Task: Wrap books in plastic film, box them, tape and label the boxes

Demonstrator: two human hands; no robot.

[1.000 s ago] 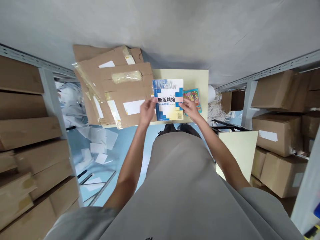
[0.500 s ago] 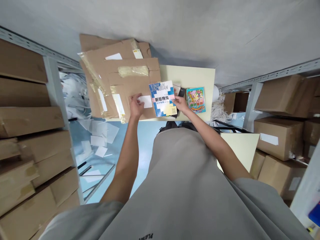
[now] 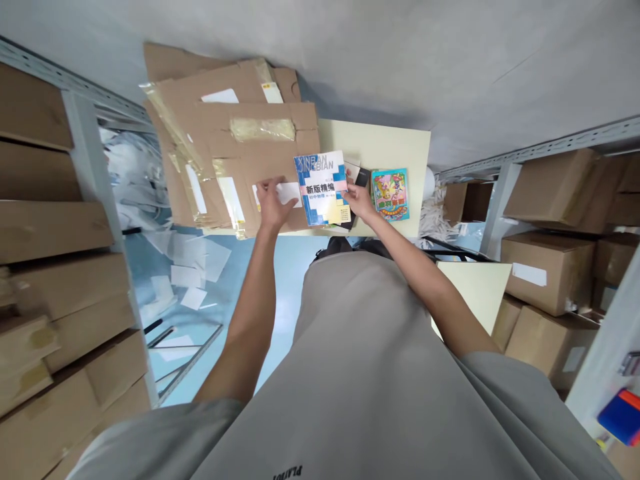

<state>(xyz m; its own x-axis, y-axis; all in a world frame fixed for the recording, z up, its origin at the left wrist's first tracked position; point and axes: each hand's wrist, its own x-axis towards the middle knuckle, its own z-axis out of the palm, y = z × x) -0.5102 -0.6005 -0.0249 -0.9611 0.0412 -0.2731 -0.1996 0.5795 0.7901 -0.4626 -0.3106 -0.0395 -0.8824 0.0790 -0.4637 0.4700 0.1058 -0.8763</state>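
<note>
A blue and white book [image 3: 322,189] with Chinese characters is held at its right edge by my right hand [image 3: 357,201], above a pale yellow table [image 3: 390,143]. My left hand [image 3: 273,202] rests on a stack of flattened cardboard boxes [image 3: 235,153], fingers on a white label [image 3: 287,193]. Just right of the held book lie a small black object [image 3: 361,177] and a colourful cartoon book [image 3: 391,194] on the table.
Metal shelves with cardboard boxes [image 3: 547,267] stand on both sides. White paper scraps [image 3: 190,267] litter the blue floor at left. A second pale yellow tabletop [image 3: 475,287] is near my right arm. A red and blue item [image 3: 620,417] sits at far right.
My left hand let go of the blue book and moved left onto the cardboard label. My right hand now holds the book alone, shifted slightly left, uncovering the cartoon book.
</note>
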